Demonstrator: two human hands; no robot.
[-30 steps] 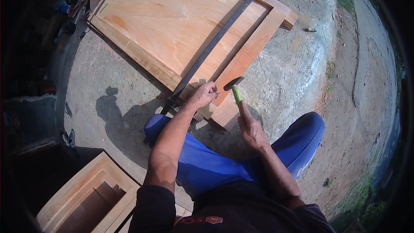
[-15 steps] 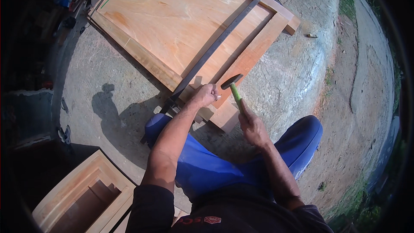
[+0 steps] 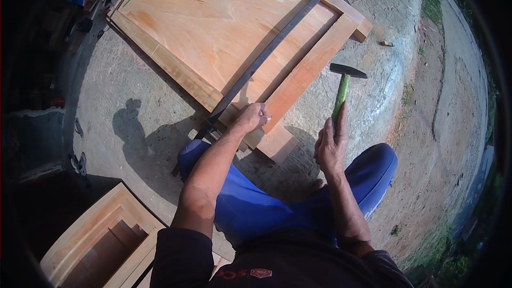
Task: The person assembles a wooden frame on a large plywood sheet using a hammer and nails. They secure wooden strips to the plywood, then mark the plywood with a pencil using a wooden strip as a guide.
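A hammer with a green handle (image 3: 341,96) and a dark head is gripped in my right hand (image 3: 333,148), raised off to the right of the wooden frame. My left hand (image 3: 253,118) is closed at the near corner of the frame, by the end of a reddish wooden rail (image 3: 309,72). A small pale thing shows at its fingertips, too small to name. Beside that hand a long dark metal bar clamp (image 3: 266,56) lies across the frame and its plywood panel (image 3: 202,21).
A wooden end piece (image 3: 280,146) juts out from the near corner. My knees in blue trousers (image 3: 250,197) are on either side below. Another wooden frame (image 3: 101,240) lies at lower left. A small wood offcut (image 3: 386,44) rests on the concrete ground (image 3: 368,106).
The hammer has swung up and to the right with my right hand, away from the rail and my left hand. My left hand stays at the frame's corner.
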